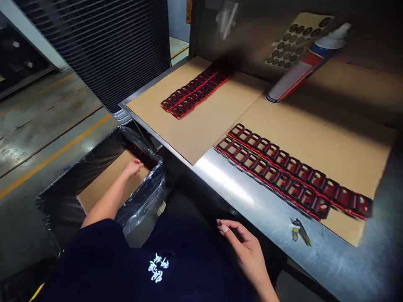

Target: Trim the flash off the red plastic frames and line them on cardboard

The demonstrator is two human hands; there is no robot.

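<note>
My left hand (pixel 133 167) reaches down into a box lined with clear plastic (pixel 56 191). Its fingers are drawn together over a brown cardboard sheet (pixel 103 180), with small red spots at the fingertips; what they hold is too small to make out. Beside those fingers, dark red-edged pieces (pixel 141 156) lie along the box's inner side. My right hand (pixel 244 243) hovers in front of the bench edge, fingers loosely bent and nothing visible in them. Nearest to it on the bench are two rows of black-and-red frames (pixel 262 144), lying on a cardboard sheet (pixel 340 147).
Another cardboard sheet (pixel 201 121) bears two more rows of frames (pixel 195 90). A spray-topped tube (pixel 296 75) stands tilted near a sticker sheet (pixel 292 42). Small metal tools (pixel 302 231) lie on the metal bench (pixel 233 184). A tall ribbed black stack (pixel 103 50) rises behind the box.
</note>
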